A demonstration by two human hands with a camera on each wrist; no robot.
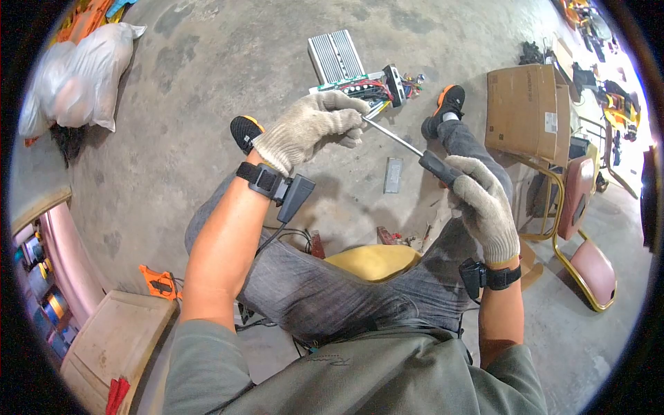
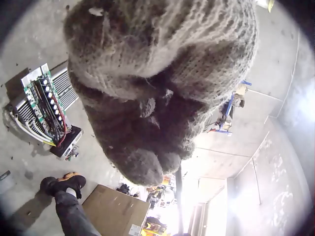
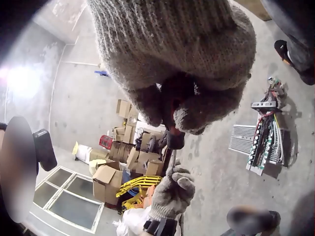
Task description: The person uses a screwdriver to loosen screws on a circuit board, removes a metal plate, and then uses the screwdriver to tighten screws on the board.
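Both hands wear knitted work gloves and hold one screwdriver [image 1: 438, 168] in front of the body, above the floor. The right hand [image 1: 484, 207] grips its dark handle. At the other end, the fingers of the left hand [image 1: 311, 129] are curled at the tip of the thin metal shaft [image 1: 395, 135]; the tip itself is hidden in the glove. Beyond the hands, an opened electronic unit lies on the floor, with a finned metal housing [image 1: 336, 57], a circuit board [image 2: 43, 101] and bundled wires [image 3: 278, 137]. A flat grey metal piece [image 1: 393, 176] lies nearer the legs.
The person sits on a yellow seat [image 1: 373, 261], feet on either side of the unit. On the right stand a cardboard box [image 1: 520, 104] and a chair with a gold frame [image 1: 559, 207]. White sacks [image 1: 86, 76] lie at the far left, near a beige panel [image 1: 114, 339].
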